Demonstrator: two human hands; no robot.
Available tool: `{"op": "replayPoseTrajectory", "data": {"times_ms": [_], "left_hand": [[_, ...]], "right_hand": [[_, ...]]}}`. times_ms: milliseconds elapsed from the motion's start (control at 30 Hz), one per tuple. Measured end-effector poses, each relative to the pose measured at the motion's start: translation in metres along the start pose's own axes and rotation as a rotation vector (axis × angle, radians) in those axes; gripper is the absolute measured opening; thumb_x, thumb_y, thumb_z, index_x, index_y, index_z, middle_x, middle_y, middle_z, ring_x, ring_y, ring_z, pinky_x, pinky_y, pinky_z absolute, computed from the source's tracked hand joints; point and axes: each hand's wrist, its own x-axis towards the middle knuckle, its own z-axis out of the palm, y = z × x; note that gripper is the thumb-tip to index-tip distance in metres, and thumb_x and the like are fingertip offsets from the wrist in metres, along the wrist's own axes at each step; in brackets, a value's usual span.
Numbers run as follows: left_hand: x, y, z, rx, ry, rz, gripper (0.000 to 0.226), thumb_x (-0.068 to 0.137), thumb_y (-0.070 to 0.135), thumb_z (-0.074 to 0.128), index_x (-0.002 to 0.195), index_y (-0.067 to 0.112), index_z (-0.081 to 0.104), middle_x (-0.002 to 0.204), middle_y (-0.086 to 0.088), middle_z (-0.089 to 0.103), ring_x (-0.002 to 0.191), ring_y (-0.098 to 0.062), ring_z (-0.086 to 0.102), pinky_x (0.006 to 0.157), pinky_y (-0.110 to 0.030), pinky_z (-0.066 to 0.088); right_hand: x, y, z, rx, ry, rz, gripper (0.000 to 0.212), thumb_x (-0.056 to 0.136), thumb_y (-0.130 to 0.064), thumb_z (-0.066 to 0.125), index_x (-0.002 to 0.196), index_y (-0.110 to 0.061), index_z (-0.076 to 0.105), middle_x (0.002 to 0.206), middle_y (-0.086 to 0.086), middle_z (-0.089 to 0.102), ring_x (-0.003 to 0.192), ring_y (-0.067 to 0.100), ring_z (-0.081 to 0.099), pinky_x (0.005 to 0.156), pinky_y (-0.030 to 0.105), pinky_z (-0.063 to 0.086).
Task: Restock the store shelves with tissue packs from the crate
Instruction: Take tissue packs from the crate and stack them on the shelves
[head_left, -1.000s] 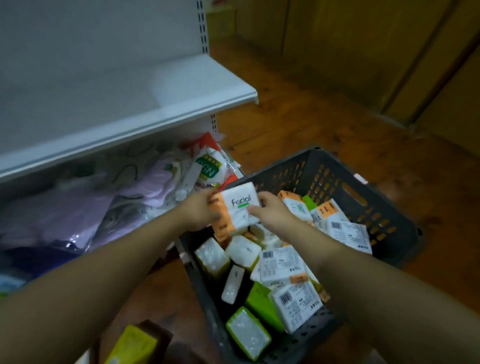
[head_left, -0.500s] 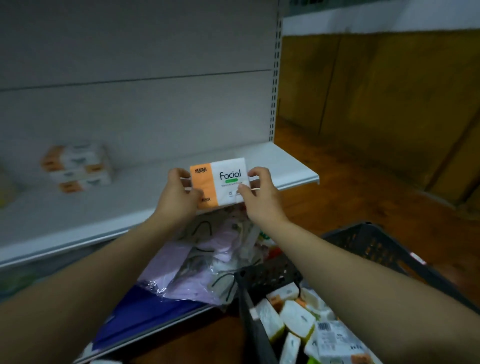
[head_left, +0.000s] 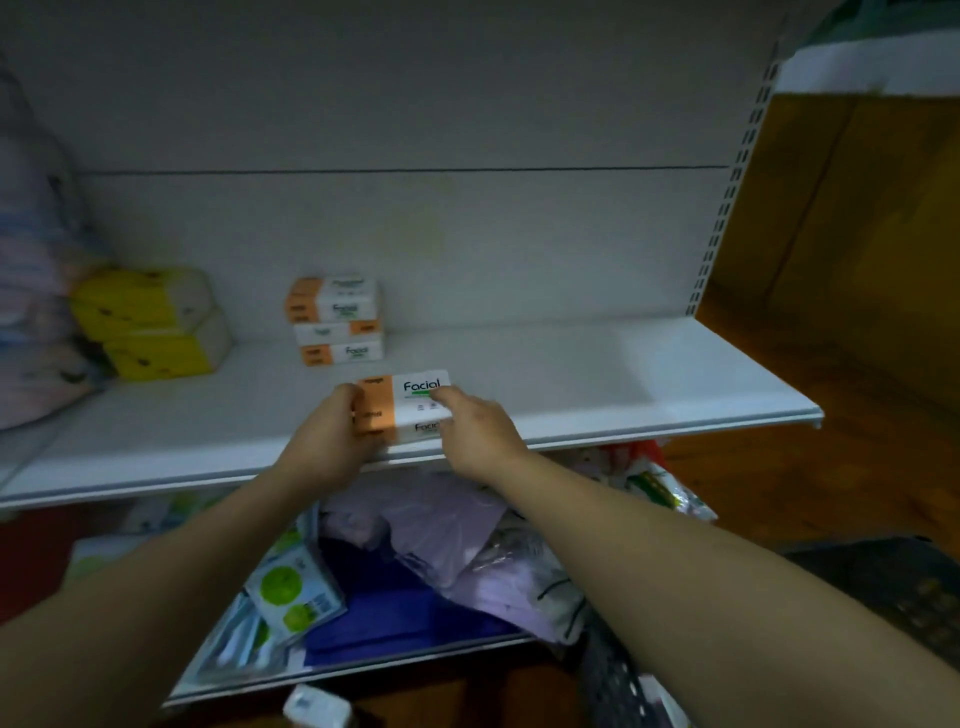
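Facial tissue pack (head_left: 410, 402) has moved from over the crate (head_left: 615, 670) to the white shelf (head_left: 623, 384), at its front edge, ahead of the stacked Facial packs (head_left: 335, 322) at the shelf's back. Left hand (head_left: 332, 431) fingers wrap the pack's orange end; right hand (head_left: 478, 426) fingers pinch its white end. Likely near placement, release pending.

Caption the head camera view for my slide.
Left hand and right hand hold a Facial tissue pack at the front of the shelf, before a matching stack.

The tissue pack (head_left: 410, 402) is over the shelf (head_left: 623, 384) front; a stack of packs (head_left: 335, 322) stands behind it; other packs (head_left: 150, 322) lie further left; the crate (head_left: 909, 597) sits below right.
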Motion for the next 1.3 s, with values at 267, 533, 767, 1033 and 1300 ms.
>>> {"op": "replayPoseTrajectory", "data": {"times_ms": [267, 533, 767, 1033, 1300], "left_hand": [[0.029, -0.047, -0.027, 0.267, 0.213, 0.032, 0.027, 0.085, 0.010, 0.058, 0.112, 0.007, 0.061, 0.113, -0.018, 0.054, 0.098, -0.039, 0.056, 0.085, -0.037, 0.044], [0.054, -0.085, -0.020, 0.276, 0.342, 0.128, 0.028, 0.083, 0.008, 0.054, 0.108, -0.002, 0.062, 0.101, -0.023, 0.059, 0.085, -0.043, 0.059, 0.073, -0.042, 0.047], [0.051, -0.081, -0.021, 0.330, 0.332, 0.187, 0.043, 0.080, 0.028, 0.045, 0.108, -0.001, 0.059, 0.110, -0.022, 0.056, 0.088, -0.042, 0.056, 0.073, -0.043, 0.049], [0.021, -0.027, -0.012, 0.568, 0.195, 0.348, 0.048, 0.076, 0.028, 0.066, 0.117, 0.004, 0.058, 0.131, -0.023, 0.051, 0.122, -0.041, 0.048, 0.096, -0.055, 0.039], [-0.029, 0.075, 0.106, 0.347, -0.091, 0.695, 0.056, 0.071, 0.032, 0.051, 0.118, 0.003, 0.060, 0.128, -0.024, 0.055, 0.115, -0.042, 0.055, 0.096, -0.051, 0.044]], "right_hand": [[0.044, -0.033, 0.030, 0.080, 0.123, 0.019, 0.027, 0.091, -0.011, 0.048, 0.118, -0.017, 0.050, 0.112, 0.014, 0.061, 0.096, 0.034, 0.058, 0.078, 0.032, 0.047], [0.073, -0.031, 0.053, -0.061, -0.021, -0.067, 0.049, 0.099, -0.022, 0.040, 0.147, -0.025, 0.030, 0.135, 0.012, 0.050, 0.120, 0.031, 0.045, 0.099, 0.035, 0.039], [0.064, -0.035, 0.046, 0.057, 0.002, -0.013, 0.060, 0.093, -0.025, 0.051, 0.147, -0.026, 0.025, 0.138, 0.009, 0.043, 0.123, 0.028, 0.045, 0.102, 0.032, 0.037], [0.012, -0.014, 0.014, -0.030, -0.074, -0.041, 0.058, 0.095, -0.028, 0.051, 0.146, -0.013, 0.030, 0.149, 0.011, 0.032, 0.135, 0.026, 0.032, 0.110, 0.030, 0.026], [-0.090, 0.117, -0.053, -0.359, 0.153, 0.107, 0.054, 0.094, -0.032, 0.052, 0.142, -0.011, 0.040, 0.151, 0.012, 0.031, 0.140, 0.027, 0.025, 0.115, 0.034, 0.017]]}}
